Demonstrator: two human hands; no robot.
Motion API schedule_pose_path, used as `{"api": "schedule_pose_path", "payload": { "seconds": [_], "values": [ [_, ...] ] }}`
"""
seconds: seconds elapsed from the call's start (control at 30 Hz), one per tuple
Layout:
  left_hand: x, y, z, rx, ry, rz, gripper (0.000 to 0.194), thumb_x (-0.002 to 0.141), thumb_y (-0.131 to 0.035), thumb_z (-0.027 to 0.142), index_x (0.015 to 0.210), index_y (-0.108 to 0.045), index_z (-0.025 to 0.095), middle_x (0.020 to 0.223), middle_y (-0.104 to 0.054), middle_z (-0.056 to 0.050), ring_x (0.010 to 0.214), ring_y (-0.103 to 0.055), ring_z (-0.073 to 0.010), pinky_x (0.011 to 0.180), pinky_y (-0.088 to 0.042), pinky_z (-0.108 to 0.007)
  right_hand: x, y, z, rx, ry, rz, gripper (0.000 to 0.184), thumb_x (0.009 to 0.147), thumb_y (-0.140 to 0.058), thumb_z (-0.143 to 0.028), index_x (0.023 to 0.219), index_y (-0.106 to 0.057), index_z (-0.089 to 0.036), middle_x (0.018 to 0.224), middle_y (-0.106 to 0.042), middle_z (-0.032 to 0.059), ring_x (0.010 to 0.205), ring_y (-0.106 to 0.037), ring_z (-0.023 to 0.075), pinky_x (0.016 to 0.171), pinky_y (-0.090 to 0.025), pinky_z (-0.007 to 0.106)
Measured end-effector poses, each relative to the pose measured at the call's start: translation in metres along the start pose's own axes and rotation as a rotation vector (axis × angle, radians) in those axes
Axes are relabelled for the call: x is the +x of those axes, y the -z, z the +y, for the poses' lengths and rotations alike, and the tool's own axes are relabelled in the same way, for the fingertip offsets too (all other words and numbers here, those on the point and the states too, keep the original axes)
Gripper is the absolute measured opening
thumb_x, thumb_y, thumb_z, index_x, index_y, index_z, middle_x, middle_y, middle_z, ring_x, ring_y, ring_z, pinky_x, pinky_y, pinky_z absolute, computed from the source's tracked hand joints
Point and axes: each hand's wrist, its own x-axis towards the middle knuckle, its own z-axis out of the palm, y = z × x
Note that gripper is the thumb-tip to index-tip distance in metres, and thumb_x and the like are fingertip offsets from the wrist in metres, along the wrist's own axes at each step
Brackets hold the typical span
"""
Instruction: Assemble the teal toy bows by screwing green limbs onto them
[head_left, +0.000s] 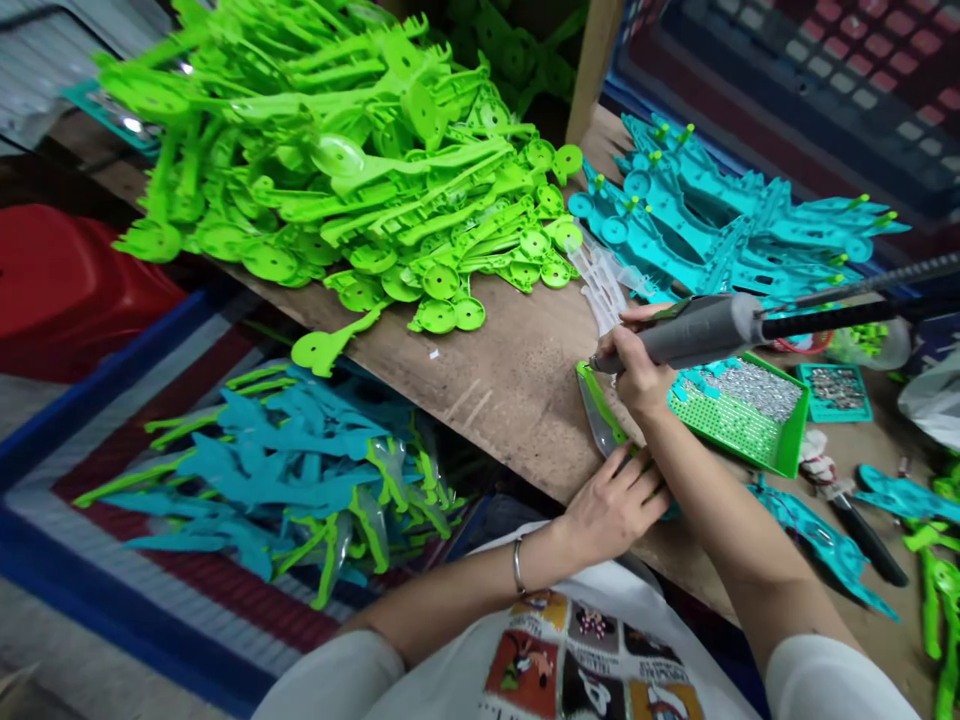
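My right hand [636, 368] is wrapped round a grey electric screwdriver [694, 330] and points its tip down and left. The tip is at the far end of a green plastic part with a smoky clear blade [598, 415], which lies on the wooden bench [517, 400]. With bent fingers, my left hand [611, 508] holds the near end of that part by the bench edge, hiding most of that end. Beside my right wrist is a green perforated tray [793, 430] of small metal screws, with teal pieces at its left end.
A big heap of lime-green parts [360, 170] covers the back left. Teal parts [712, 220] are stacked at the back right, near translucent strips [598, 275]. A blue-rimmed crate [45, 570] below the bench holds teal-and-green pieces. A black-handled tool [870, 540] lies at right.
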Motion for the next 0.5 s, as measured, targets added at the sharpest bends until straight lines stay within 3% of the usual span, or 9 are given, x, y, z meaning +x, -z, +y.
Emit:
{"api": "schedule_pose_path", "payload": {
  "seconds": [0.3,0.4,0.5],
  "values": [
    [0.000,0.001,0.000,-0.004,-0.001,-0.008,0.031,0.100,-0.053,0.021,0.129,-0.066,0.018,0.133,-0.066,-0.009,0.137,-0.053,-0.0307,0.124,-0.036,-0.055,0.017,-0.006,0.002,-0.138,-0.064,-0.422,0.034,0.073,-0.080,-0.045,0.068,-0.056,-0.022,0.060,-0.056,-0.0034,0.054,-0.051,0.0116,0.053,-0.047,0.029],
    [0.000,0.000,-0.001,-0.002,-0.006,-0.011,0.034,0.100,-0.053,0.021,0.132,-0.065,0.018,0.136,-0.065,-0.010,0.137,-0.052,-0.0308,0.124,-0.036,-0.055,0.018,-0.006,0.003,-0.078,-0.078,-0.346,0.035,0.074,-0.079,-0.050,0.075,-0.058,-0.022,0.058,-0.053,-0.0050,0.052,-0.050,0.0112,0.052,-0.047,0.029],
    [0.001,-0.002,-0.002,0.003,0.007,-0.020,0.039,0.099,-0.054,0.020,0.138,-0.061,0.018,0.144,-0.062,-0.010,0.140,-0.050,-0.0311,0.124,-0.036,-0.053,0.010,0.012,-0.016,-0.010,-0.043,-0.183,0.037,0.079,-0.074,-0.057,0.089,-0.062,-0.023,0.057,-0.051,-0.0067,0.049,-0.050,0.0110,0.051,-0.048,0.029]
  ]
}}
